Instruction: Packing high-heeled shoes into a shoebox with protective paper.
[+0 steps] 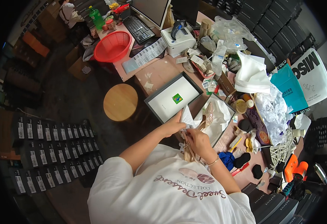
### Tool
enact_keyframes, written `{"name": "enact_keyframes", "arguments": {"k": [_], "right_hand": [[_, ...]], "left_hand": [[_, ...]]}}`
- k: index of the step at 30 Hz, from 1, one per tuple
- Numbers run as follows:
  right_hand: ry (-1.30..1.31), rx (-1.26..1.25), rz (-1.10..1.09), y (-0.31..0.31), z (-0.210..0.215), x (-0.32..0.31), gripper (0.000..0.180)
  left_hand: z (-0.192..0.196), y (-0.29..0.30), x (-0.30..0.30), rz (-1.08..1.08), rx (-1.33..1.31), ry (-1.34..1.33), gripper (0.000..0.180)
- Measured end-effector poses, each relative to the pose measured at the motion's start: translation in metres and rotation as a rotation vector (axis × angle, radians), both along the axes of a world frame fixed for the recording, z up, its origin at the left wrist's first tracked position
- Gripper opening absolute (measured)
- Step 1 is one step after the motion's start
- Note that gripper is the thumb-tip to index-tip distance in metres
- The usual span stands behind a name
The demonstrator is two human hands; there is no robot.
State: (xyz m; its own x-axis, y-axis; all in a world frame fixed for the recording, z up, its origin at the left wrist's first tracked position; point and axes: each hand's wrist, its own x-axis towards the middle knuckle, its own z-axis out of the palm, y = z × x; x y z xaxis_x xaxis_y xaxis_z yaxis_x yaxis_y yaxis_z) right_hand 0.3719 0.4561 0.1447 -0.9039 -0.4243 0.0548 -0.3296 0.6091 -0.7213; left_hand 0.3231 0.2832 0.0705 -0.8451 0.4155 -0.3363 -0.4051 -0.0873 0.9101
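Fingers (181,125) of the left hand (173,127) pinch white tissue paper (189,118), while the right hand (198,141) grips a glittery high-heeled shoe (208,114) above the open shoebox (223,112) on the cluttered counter (159,72), beside the box lid (171,98).

The person wears a loose white short-sleeved T-shirt (159,194), its cloth creased over the shoulders. Across the chest runs curly lettering in dark pink, seen upside down from above, with a small pink and dark graphic (197,174) at 12 o'clock from it. Both forearms are bare below the sleeves. A thin pale bracelet (213,161) circles the right wrist, at 1 o'clock from the graphic.
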Motion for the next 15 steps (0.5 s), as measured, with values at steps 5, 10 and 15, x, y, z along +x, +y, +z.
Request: {"name": "enact_keyframes", "arguments": {"k": [5,10,15], "right_hand": [[0.102,0.086,0.025,0.011,-0.014,-0.005,0.03],[0.203,0.096,-0.25,0.001,-0.009,-0.013,0.055],[0.017,0.012,-0.279,-0.011,-0.044,-0.026,0.056]], "left_hand": [[0.033,0.01,-0.005,-0.09,-0.012,0.034,0.085],[0.024,0.011,-0.007,-0.172,-0.011,0.113,0.086],[0.025,0.014,-0.008,-0.189,-0.115,0.016,0.084]]}}
